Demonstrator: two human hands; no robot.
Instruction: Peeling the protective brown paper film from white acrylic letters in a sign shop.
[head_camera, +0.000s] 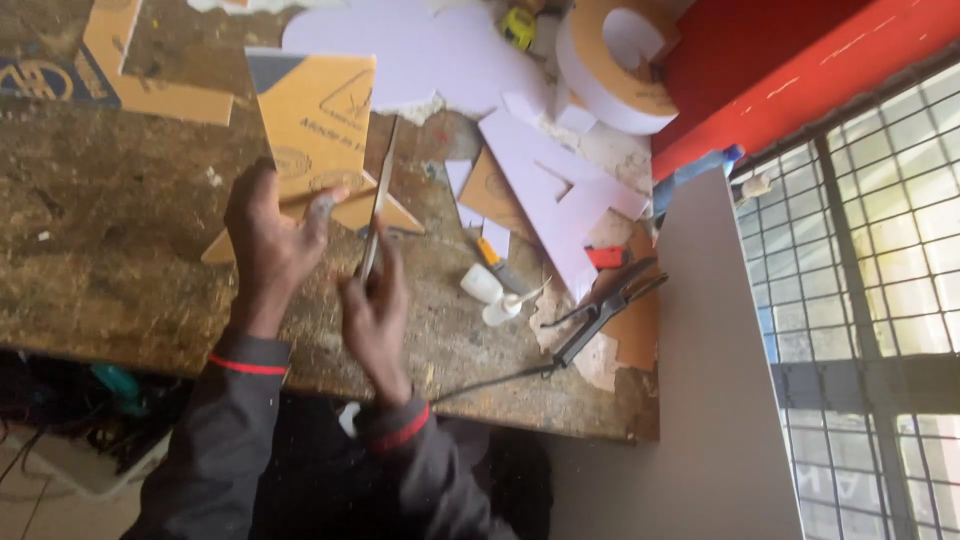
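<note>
Fingers of the right hand (375, 300) are closed around the near end of a thin metal strip (378, 205), which stands on edge and runs away from them. Just left of those fingers, the left hand (268, 240) has its fingers spread, the tips pressed on a tan-faced board piece (318, 125) that lies flat on the worn workbench (100, 250). To do this well, I judge the strip should sit tight against the board's edge, the left fingertips pinning the board close beside it. Right of the fingers lie small white bottles (490, 292) and black pliers (600, 312); beyond them, pale cut shapes (550, 190).
</note>
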